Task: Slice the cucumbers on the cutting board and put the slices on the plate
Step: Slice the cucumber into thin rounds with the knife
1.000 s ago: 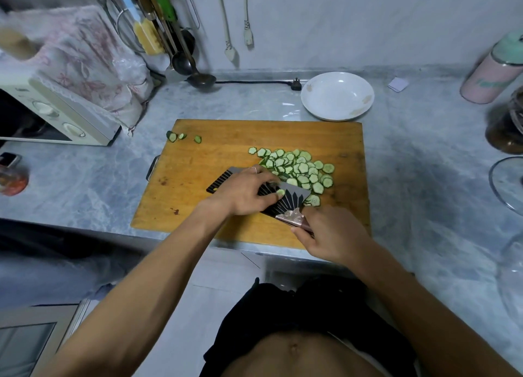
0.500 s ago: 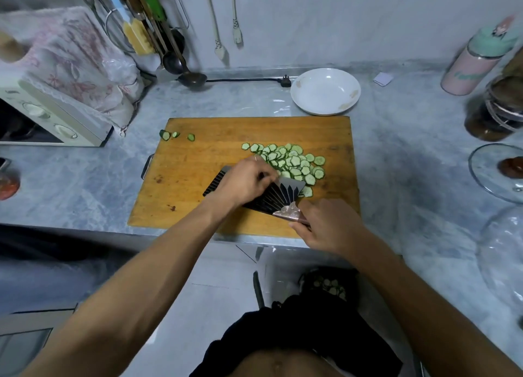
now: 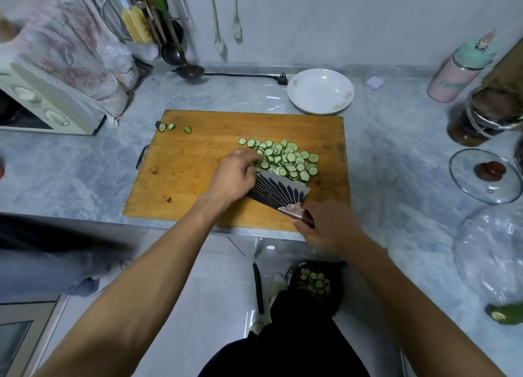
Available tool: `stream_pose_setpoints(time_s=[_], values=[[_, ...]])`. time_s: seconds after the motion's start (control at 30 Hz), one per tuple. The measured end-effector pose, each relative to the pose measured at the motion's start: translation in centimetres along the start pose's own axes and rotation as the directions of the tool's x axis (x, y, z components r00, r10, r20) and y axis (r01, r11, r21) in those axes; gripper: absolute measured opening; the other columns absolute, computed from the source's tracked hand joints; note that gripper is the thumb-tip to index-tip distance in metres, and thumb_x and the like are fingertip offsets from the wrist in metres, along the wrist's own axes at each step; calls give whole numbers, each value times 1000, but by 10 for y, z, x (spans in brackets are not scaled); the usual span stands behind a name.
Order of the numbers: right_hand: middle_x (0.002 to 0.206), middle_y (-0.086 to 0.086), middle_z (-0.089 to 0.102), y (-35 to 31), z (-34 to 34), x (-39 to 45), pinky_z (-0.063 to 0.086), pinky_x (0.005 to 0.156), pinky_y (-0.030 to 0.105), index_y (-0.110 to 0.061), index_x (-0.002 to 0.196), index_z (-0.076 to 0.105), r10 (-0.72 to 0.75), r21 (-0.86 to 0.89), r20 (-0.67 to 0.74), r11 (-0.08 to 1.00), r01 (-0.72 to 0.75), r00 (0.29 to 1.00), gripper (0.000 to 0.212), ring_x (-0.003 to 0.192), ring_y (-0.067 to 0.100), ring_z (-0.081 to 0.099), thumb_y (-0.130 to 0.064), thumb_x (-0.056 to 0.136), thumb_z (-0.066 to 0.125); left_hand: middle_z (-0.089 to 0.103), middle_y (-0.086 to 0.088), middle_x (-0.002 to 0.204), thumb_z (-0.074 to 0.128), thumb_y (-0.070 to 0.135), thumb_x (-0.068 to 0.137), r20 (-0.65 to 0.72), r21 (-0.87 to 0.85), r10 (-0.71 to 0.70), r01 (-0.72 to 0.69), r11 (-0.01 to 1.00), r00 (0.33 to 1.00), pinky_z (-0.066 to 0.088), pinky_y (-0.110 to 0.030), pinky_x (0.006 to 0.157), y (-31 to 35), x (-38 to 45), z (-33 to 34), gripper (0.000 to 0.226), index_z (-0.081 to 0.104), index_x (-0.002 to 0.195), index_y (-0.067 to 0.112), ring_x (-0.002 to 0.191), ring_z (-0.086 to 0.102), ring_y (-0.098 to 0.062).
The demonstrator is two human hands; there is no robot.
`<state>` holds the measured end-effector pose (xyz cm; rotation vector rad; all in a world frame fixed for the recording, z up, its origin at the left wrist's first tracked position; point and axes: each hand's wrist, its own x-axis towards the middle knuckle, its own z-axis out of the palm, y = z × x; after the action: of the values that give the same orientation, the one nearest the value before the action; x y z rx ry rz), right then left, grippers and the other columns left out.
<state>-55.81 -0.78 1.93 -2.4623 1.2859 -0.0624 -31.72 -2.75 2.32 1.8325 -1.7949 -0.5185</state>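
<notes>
A heap of thin cucumber slices lies on the wooden cutting board, right of its middle. My right hand grips the handle of a broad dark cleaver, whose blade lies nearly flat on the board against the heap's near side. My left hand rests over the blade's left part, with its fingers curled at the heap's left edge. Three cucumber end pieces sit at the board's far left corner. The white plate stands bare behind the board.
A microwave under a cloth stands at the left. Hanging utensils and a ladle are behind. On the right stand a pink bottle, a dark jar and a glass lid. A cucumber piece lies near right.
My left hand has slid from the middle of the blade toward the slices, and its fingers now reach the heap's left edge. The cleaver and my right hand stayed about where they were.
</notes>
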Motion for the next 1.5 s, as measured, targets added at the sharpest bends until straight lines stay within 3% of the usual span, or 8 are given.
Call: stream_pose_setpoints(time_s=[0.1,0.2,0.5,0.7,1.0,1.17,1.33,1.5], values=[[57,-7,40,-3,10,-2,28,50,23,-18,66,43,170,261,17,950,-168,985,40,53,10,40,-43,94,59,69,-3,108,51,-5,82,-289,-157,-4,-44,987,957,46,-17,92,4,-30,-9,38,74,108,10,102,61,-10],[51,-8,38,-16,16,-4,30,47,20,-16,60,44,298,419,-6,868,-268,954,43,46,5,35,-37,93,61,71,4,98,54,-2,85,-371,-281,-138,30,959,918,47,-14,77,3,-69,-10,31,77,100,13,91,63,-5],[53,-8,40,-55,52,-64,29,45,17,-14,65,45,397,634,-14,713,-298,918,40,43,3,37,-37,92,65,73,9,90,54,-1,92,-78,-485,-427,340,806,901,49,-15,71,-47,-189,25,30,75,94,20,80,67,-2],[54,6,50,-82,51,-99,34,40,21,-6,69,52,377,713,14,645,-273,926,42,37,8,43,-35,99,56,70,18,84,52,-4,91,59,-474,-406,383,793,912,50,-14,76,-62,-254,35,36,74,89,25,77,65,3],[56,-7,52,-93,112,-159,35,50,22,-10,70,60,299,404,257,831,-383,919,29,50,3,49,-30,91,65,73,0,86,48,-3,93,204,-561,-606,599,571,769,50,-15,70,-84,-307,59,33,74,92,18,78,67,-10],[75,6,62,-69,211,-144,43,60,29,-6,85,66,329,240,462,848,-473,824,28,69,20,56,-34,91,64,74,-7,99,51,-1,89,288,-430,-723,760,487,627,53,-34,95,-159,-340,138,30,76,94,13,98,67,-23],[62,1,49,-20,348,-121,29,46,24,-14,60,45,359,102,524,874,-475,772,40,62,18,49,-33,91,62,73,-10,103,62,13,90,409,-221,-738,843,491,537,53,-34,94,-259,-345,286,19,76,99,6,98,67,-27],[48,3,53,35,466,-72,38,45,23,-6,61,55,322,149,538,873,-464,779,38,46,17,52,-31,90,62,70,-7,111,56,22,94,495,-2,-670,772,636,554,45,-22,86,-355,-328,441,26,73,108,6,103,64,-22]])
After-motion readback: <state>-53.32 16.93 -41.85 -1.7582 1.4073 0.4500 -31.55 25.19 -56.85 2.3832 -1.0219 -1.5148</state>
